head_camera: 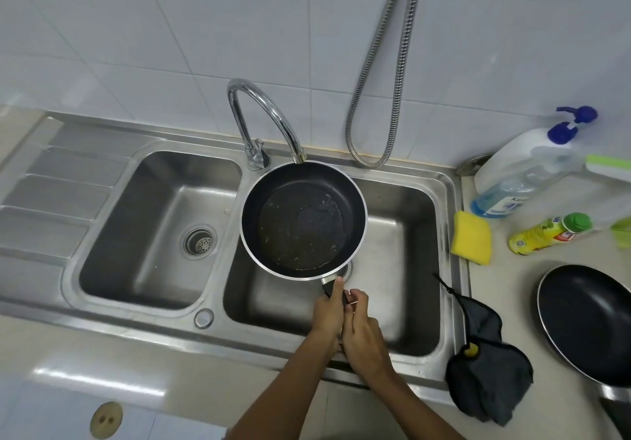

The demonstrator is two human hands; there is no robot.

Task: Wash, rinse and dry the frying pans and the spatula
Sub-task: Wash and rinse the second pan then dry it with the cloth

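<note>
Over the right basin [409,228]: small frying pan [304,219] held level, oily film inside, far rim under the faucet spout [296,157].
Left hand [329,310]: wrapped round the pan handle [328,285], thumb along it.
Right hand [362,333]: fingers curled round the handle's end.
Counter, right: larger frying pan [587,320], near a dark cloth [488,371].

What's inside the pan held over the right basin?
The held pan holds a shallow greasy puddle with small specks on its dark base, nothing else. The faucet spout overlaps the far rim with its tip, hiding a sliver there.
</note>
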